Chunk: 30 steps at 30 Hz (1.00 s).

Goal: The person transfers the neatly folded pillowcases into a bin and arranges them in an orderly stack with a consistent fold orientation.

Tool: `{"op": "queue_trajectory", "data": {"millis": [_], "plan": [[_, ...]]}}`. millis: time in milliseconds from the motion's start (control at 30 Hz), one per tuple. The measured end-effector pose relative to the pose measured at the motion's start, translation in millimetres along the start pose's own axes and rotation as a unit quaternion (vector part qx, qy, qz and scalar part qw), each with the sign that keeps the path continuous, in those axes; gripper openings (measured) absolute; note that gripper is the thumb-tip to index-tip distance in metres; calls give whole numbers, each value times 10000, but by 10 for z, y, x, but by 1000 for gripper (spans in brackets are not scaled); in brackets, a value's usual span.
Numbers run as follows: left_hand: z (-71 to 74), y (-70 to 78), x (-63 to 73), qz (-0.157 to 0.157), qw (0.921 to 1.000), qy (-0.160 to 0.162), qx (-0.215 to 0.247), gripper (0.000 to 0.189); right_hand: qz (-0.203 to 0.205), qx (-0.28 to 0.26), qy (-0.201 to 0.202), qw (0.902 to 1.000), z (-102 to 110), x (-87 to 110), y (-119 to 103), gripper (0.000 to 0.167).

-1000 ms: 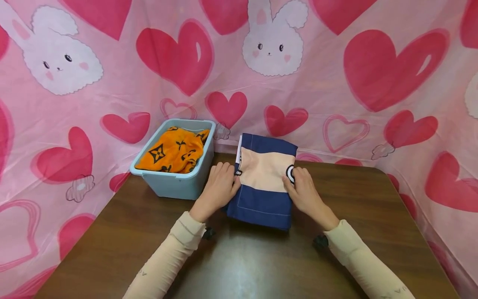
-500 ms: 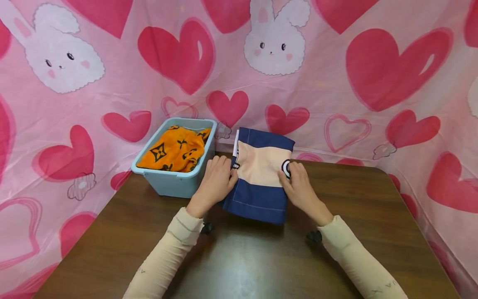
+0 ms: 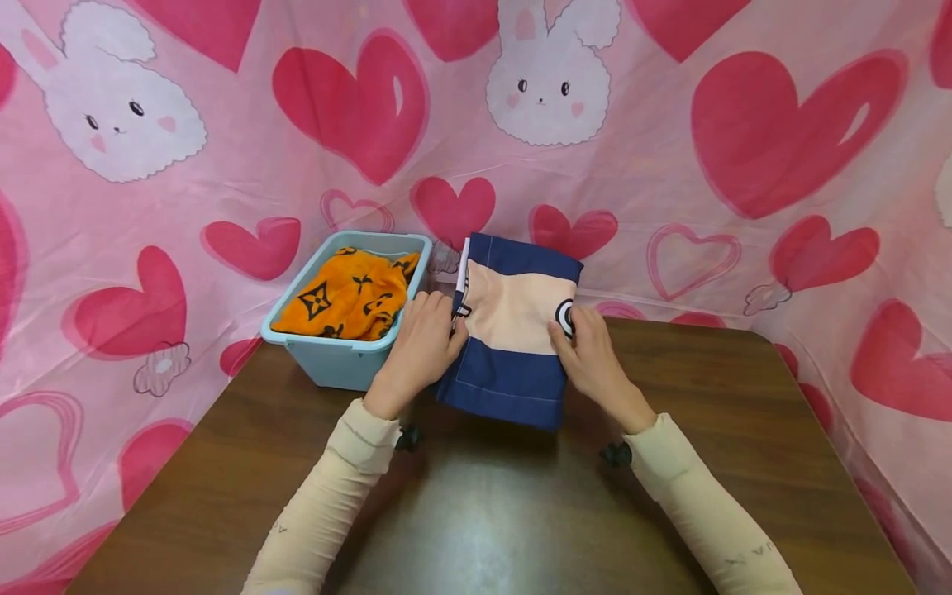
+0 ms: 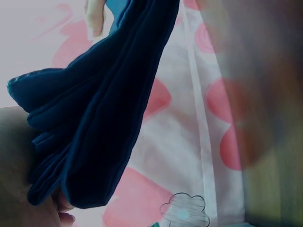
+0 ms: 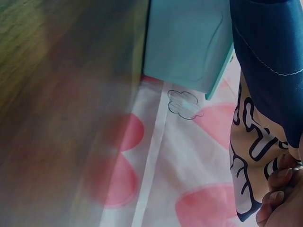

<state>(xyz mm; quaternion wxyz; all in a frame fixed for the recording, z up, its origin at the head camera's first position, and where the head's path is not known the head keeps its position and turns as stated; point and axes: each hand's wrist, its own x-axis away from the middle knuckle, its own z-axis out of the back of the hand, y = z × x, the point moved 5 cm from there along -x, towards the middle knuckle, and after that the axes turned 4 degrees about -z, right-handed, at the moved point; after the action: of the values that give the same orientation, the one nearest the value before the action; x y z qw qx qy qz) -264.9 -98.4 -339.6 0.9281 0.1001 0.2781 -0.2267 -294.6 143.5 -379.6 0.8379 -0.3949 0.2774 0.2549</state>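
Observation:
In the head view, a folded navy cloth with a beige band and a black-and-white round print hangs above the table, tilted. My left hand grips its left edge, thumb on the front. My right hand pinches the right edge beside the round print. The left wrist view catches the stacked navy layers of the cloth edge-on, part of my left hand behind them. Black lettering shows on the underside of the cloth in the right wrist view, near the curled fingers of my right hand.
Left of the cloth, a light blue bin stands on the brown table, holding an orange fleecy cloth with black motifs. A pink curtain with hearts and rabbits hangs behind the table's far edge.
Both hands have lifted the folded cloth up and slightly left, toward the bin, and its lower edge has risen farther from the table. The bin and the orange cloth have not moved.

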Motion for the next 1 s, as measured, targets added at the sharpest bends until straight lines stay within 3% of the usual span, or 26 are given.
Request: {"op": "queue_trajectory", "data": {"millis": [233, 1000], "plan": [[59, -56, -51, 99, 9999, -83, 12, 21, 48, 78, 68, 9999, 5, -85, -33, 29], [203, -156, -113, -58, 9982, -16, -600, 21, -270, 752, -121, 9967, 10, -211, -57, 29]]}}
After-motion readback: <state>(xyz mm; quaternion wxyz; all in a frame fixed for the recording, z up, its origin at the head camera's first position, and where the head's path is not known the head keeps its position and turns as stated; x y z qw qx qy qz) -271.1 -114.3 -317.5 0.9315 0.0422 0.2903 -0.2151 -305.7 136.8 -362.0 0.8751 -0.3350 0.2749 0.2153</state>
